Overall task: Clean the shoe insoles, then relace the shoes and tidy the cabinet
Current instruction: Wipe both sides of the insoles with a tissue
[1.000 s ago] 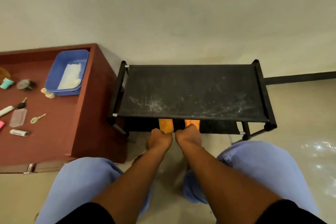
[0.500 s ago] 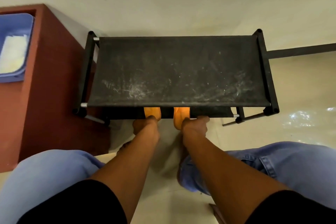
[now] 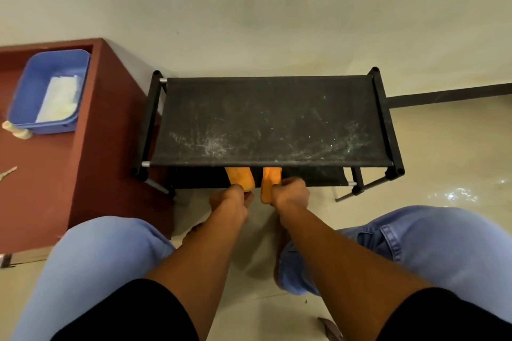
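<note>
Shoes are what this turns on: two orange ones on the lower shelf of the black shoe rack, straight ahead of me, with only their near ends showing past the dusty top shelf. My left hand holds the left shoe at its near end, fingers curled around the edge; my right hand is closed the same way on the right shoe. So both grips are narrow and full, one shoe each, and neither hand is nearer than the other; each already has its own shoe.

The long axis of each shoe runs from me toward the wall, far ends hidden under the top shelf. The left one slants a little to the left as it goes in. The right one sticks out slightly further over the shelf's front bar. As I judge it, the coming move is a straight pull toward my knees, along that axis, keeping the shoes low enough to pass under the top shelf's front edge. I cannot see laces or insoles from here.

To my left, well apart from the rack's shelves, stands a red-brown tabletop with a blue tub holding something white.

Writing: none that I can read. No brand shows on the visible parts of the shoes, the rack or the tub.
</note>
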Tool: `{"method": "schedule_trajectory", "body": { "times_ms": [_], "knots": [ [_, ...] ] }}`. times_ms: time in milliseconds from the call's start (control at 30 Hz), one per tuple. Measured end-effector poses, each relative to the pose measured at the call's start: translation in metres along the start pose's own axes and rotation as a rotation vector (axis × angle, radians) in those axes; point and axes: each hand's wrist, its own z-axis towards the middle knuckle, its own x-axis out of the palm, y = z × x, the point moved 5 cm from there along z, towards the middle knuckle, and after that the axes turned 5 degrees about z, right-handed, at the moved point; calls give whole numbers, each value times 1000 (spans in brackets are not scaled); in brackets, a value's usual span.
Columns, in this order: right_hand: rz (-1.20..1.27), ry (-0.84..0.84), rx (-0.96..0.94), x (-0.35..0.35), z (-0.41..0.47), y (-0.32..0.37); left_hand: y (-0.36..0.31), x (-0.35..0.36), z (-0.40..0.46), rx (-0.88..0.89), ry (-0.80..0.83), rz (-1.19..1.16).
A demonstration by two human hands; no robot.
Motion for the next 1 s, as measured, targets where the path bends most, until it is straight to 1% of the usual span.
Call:
{"method": "schedule_trajectory", "body": {
  "times_ms": [200, 400, 567, 667, 767, 900, 1000],
  "knots": [
    [-13, 0, -38, -12, -22, 11, -7, -24, -37, 28, -3, -62],
    [99, 37, -14, -24, -55, 15, -4, -62, -87, 47, 24, -121],
    [171, 88, 15, -42, -100, 21, 4, -97, -122, 102, 22, -105],
    [145, 108, -19, -52, -126, 26, 3, -111, -146, 159, 30, -80],
    [123, 154, -72, -62, -147, 37, 0, -121, -173, 197, 103, -61],
    [7, 236, -175, -79, -174, 56, -3, -136, -208, 247, 182, 1],
    [-16, 305, -215, -92, -189, 69, -6, -149, -231, 290, 204, -35]
  ]
}}
